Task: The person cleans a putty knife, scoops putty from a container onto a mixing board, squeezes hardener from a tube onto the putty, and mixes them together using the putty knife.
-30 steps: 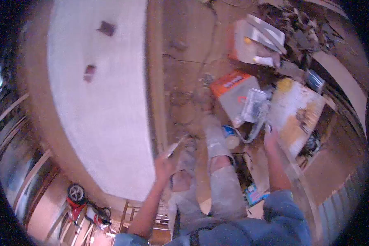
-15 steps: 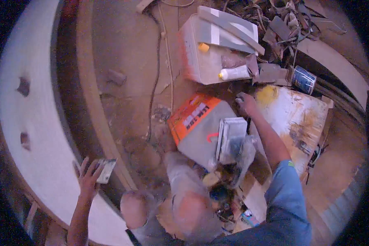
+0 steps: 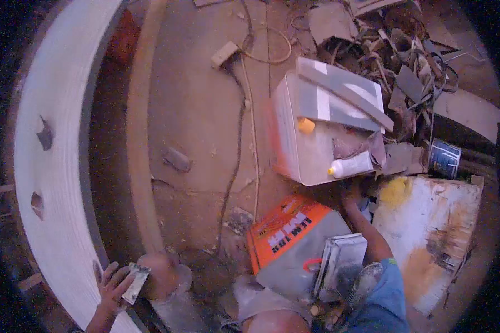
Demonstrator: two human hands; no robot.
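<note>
My left hand (image 3: 114,288) rests at the edge of a long white board (image 3: 61,94) on the left. Its fingers grip a small flat pale piece (image 3: 135,282) with dark stains; its exact kind is unclear. My right hand (image 3: 351,195) reaches into the shadow between a white plastic box (image 3: 294,144) and a stained white panel (image 3: 411,261). Its fingers are dim and blurred, and a pale object (image 3: 366,207) shows beside it. Below that hand stands a grey and orange bag (image 3: 283,233), with a stack of whitish flat pieces (image 3: 341,261) lying on it.
On the white box lie a plank (image 3: 347,94), a white tube (image 3: 352,165) and a yellow cap (image 3: 305,125). A blue can (image 3: 444,159) and heaped scraps (image 3: 411,83) are at the right. A cable (image 3: 239,139) and a socket block (image 3: 225,54) lie on the floor.
The view has shifted, so the floor items appear lower and farther right. My right hand has moved into the shadow beside the white box. My left hand keeps hold of the pale piece.
</note>
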